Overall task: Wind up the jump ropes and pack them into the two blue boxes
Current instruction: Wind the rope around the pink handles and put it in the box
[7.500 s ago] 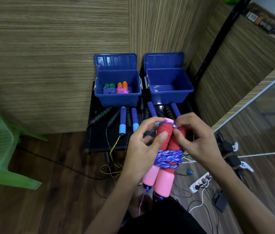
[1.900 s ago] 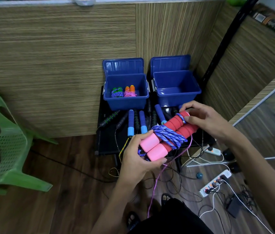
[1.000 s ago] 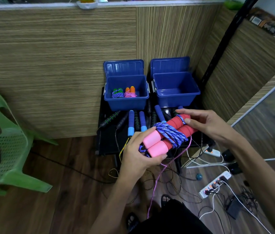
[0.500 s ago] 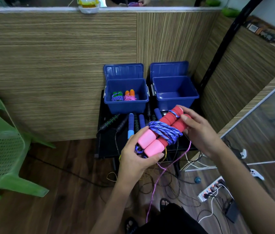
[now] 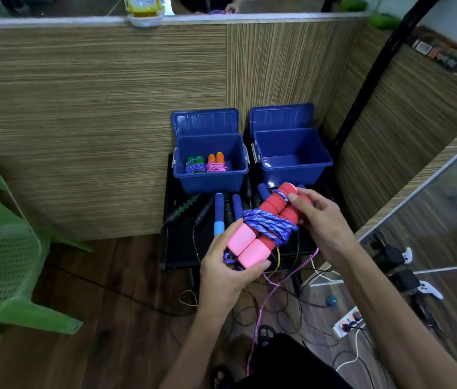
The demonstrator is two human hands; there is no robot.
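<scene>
I hold the red and pink rope bundle [image 5: 263, 226] over the counter [image 5: 182, 248]. My left hand [image 5: 230, 268] grips the pink ends; my right hand [image 5: 314, 217] pinches the cord end. I think tucking comes next, then the empty blue box [image 5: 294, 169].

Both forearms reach forward. Left hand [image 5: 228, 272] grips the pink handle ends [image 5: 245, 248]; right hand [image 5: 318, 217] pinches the red far end, fingers curled.
</scene>
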